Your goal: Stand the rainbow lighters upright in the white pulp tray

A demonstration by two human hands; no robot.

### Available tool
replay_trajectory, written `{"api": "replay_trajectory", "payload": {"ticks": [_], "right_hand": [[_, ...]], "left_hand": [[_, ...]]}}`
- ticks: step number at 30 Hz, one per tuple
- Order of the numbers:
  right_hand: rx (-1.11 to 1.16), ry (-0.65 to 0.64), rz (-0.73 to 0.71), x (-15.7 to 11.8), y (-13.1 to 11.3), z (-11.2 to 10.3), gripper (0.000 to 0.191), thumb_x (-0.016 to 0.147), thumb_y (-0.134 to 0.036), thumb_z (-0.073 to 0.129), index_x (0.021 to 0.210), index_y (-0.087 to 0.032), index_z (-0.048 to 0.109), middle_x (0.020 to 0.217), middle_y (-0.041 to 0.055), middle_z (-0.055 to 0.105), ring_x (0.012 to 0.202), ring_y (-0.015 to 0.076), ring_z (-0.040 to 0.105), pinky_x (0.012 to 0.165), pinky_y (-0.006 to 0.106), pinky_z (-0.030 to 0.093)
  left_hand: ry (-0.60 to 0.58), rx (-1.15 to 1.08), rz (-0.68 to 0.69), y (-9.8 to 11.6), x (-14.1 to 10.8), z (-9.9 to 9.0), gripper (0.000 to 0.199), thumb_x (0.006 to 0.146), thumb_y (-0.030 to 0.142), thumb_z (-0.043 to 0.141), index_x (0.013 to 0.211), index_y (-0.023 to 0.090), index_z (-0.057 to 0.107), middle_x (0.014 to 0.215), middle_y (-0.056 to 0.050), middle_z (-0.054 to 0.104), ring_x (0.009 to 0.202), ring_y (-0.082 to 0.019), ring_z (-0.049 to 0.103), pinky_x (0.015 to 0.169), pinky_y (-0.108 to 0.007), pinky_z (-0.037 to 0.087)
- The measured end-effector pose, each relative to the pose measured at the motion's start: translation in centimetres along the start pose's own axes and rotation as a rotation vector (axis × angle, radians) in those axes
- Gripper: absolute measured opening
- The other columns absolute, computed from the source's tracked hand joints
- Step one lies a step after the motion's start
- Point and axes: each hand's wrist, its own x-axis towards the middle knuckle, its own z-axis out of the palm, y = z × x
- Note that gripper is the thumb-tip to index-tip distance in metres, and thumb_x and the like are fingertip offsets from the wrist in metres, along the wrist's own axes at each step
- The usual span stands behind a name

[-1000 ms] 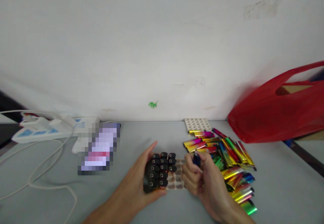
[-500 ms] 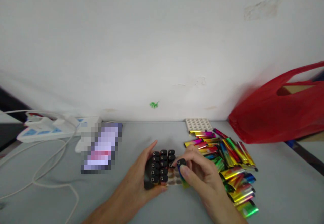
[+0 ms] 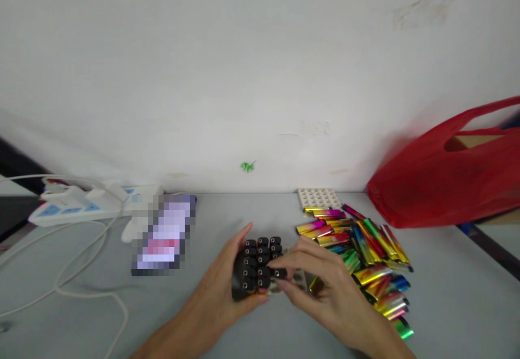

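My left hand (image 3: pixel 221 283) is wrapped around the left side of a pale holed tray (image 3: pixel 299 279), thumb and fingers on opposite edges. Standing in the tray are rows of what look like lighters (image 3: pixel 262 261), black ends up, each with a small round hole. My right hand (image 3: pixel 320 280) pinches another black-ended lighter (image 3: pixel 280 273) between thumb and fingers, at the third row from the left. Its lower body is hidden. Beside the right hand lies a loose pile of shiny multicoloured lighters (image 3: pixel 374 245).
Behind the pile, a second white holed tray (image 3: pixel 319 198) lies near the wall. A red bag (image 3: pixel 439 180) stands at the right. On the left are a phone (image 3: pixel 166 234), a white power strip (image 3: pixel 81 207) and loose white cables (image 3: pixel 87 294).
My right hand has moved left and slightly down with the lighter, bringing it from the tray's right side into the third row. The left hand still holds the tray in place.
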Motion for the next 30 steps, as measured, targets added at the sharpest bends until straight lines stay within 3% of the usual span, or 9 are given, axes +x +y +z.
{"api": "replay_trajectory", "payload": {"ticks": [5, 9, 12, 21, 30], "right_hand": [[0.002, 0.061, 0.014, -0.21, 0.11, 0.05, 0.035, 0.106, -0.030, 0.075, 0.140, -0.039, 0.071, 0.104, 0.0004, 0.076, 0.099, 0.0233, 0.069, 0.102, 0.042, 0.050], [0.020, 0.133, 0.034, -0.13, 0.03, -0.15, 0.019, 0.107, -0.030, 0.074, 0.126, -0.033, 0.075, 0.099, 0.0007, 0.075, 0.093, 0.0218, 0.069, 0.089, 0.038, 0.051], [0.026, 0.102, 0.009, -0.06, 0.01, -0.39, 0.009, 0.107, -0.030, 0.074, 0.115, -0.031, 0.078, 0.101, 0.0020, 0.078, 0.096, 0.0233, 0.070, 0.086, 0.038, 0.051], [-0.003, 0.114, -0.053, -0.21, -0.09, -0.40, 0.006, 0.108, -0.030, 0.074, 0.114, -0.030, 0.078, 0.097, 0.0017, 0.075, 0.093, 0.0223, 0.068, 0.085, 0.037, 0.050], [-0.132, 0.076, -0.051, -0.33, -0.02, -0.26, 0.012, 0.110, -0.032, 0.071, 0.122, -0.031, 0.070, 0.104, 0.0006, 0.076, 0.100, 0.0232, 0.068, 0.098, 0.040, 0.048]], "left_hand": [[0.032, 0.021, 0.026, -0.52, 0.10, 0.30, 0.111, 0.078, 0.025, 0.092, 0.172, 0.030, 0.034, 0.152, -0.013, 0.066, 0.134, -0.038, 0.070, 0.123, -0.059, 0.051], [0.009, 0.007, 0.011, -0.38, 0.03, 0.27, 0.110, 0.079, 0.022, 0.091, 0.173, 0.032, 0.033, 0.153, -0.013, 0.066, 0.140, -0.039, 0.066, 0.127, -0.061, 0.047], [-0.012, 0.001, -0.006, 0.00, -0.02, 0.09, 0.109, 0.081, 0.023, 0.090, 0.173, 0.033, 0.032, 0.156, -0.013, 0.064, 0.144, -0.040, 0.063, 0.129, -0.063, 0.044], [0.011, 0.024, 0.013, 0.16, 0.10, 0.00, 0.110, 0.079, 0.023, 0.092, 0.172, 0.031, 0.034, 0.156, -0.014, 0.065, 0.141, -0.039, 0.066, 0.127, -0.060, 0.046], [-0.005, 0.011, -0.017, 0.43, -0.07, -0.13, 0.109, 0.081, 0.025, 0.092, 0.172, 0.032, 0.033, 0.158, -0.014, 0.063, 0.142, -0.039, 0.065, 0.127, -0.061, 0.046]]}}
